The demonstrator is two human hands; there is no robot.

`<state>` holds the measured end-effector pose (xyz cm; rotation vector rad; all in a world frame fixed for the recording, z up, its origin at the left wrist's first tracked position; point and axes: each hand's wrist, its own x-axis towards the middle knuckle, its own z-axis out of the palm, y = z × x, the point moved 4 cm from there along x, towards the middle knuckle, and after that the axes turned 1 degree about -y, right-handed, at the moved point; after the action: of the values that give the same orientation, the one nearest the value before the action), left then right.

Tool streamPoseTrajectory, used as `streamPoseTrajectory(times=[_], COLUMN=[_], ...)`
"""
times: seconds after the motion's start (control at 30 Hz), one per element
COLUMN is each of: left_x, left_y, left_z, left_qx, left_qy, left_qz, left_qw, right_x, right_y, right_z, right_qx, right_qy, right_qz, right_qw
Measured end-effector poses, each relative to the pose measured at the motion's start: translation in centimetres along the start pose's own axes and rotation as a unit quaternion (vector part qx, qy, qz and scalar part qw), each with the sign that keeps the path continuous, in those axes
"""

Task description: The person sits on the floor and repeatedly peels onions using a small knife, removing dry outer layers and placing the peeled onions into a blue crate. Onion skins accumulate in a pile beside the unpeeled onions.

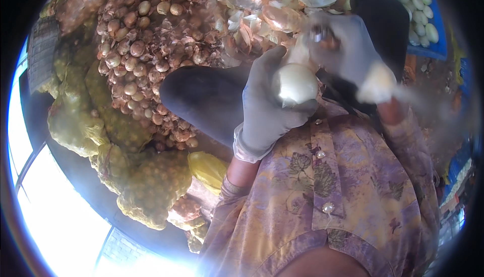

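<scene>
A pale peeled onion (297, 84) lies in my left hand (264, 95), which wears a light grey glove with its fingers around the bulb. Close beside it on the right is my right hand (346, 46), gloved too and blurred by motion. Its fingers are curled around a small object with a dark, shiny part, which I cannot make out. Loose onion skins (283, 16) lie in a heap beyond both hands. A pale blurred piece shows near my right wrist.
Many unpeeled onions (138, 48) are piled on the left beyond my knee. Yellow-green mesh sacks (147, 182) of onions stand at the far left. A blue crate (440, 40) at the upper right holds peeled onions (419, 18).
</scene>
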<state>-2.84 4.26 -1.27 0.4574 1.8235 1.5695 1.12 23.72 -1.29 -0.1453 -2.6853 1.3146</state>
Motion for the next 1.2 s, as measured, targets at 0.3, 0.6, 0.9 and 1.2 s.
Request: streamPoseTrajectory(times=[0.3,0.6,0.9,1.2], left_x=[-0.4,0.2,-0.2,-0.3], left_y=[-1.9,-0.9,-1.5,-0.7], left_z=[0.4,1.0,0.4,0.6], left_qx=[-0.53,-0.535,-0.405,-0.365], left_qy=[0.007,0.048,0.071,0.063], left_qz=[-0.104,-0.112,-0.074,-0.05], left_qw=[0.841,0.836,0.909,0.928], right_x=[-3.6,-6.2,-7.2,-4.4], right_y=[1.3,-4.4,-0.6,-3.0], right_z=[-1.3,-1.4,-0.4,0.0], right_qx=[0.132,-0.084,0.301,0.13], right_qy=[0.069,-0.016,-0.038,0.037], right_qz=[0.085,-0.074,0.205,-0.015], right_qw=[0.985,0.994,0.931,0.991])
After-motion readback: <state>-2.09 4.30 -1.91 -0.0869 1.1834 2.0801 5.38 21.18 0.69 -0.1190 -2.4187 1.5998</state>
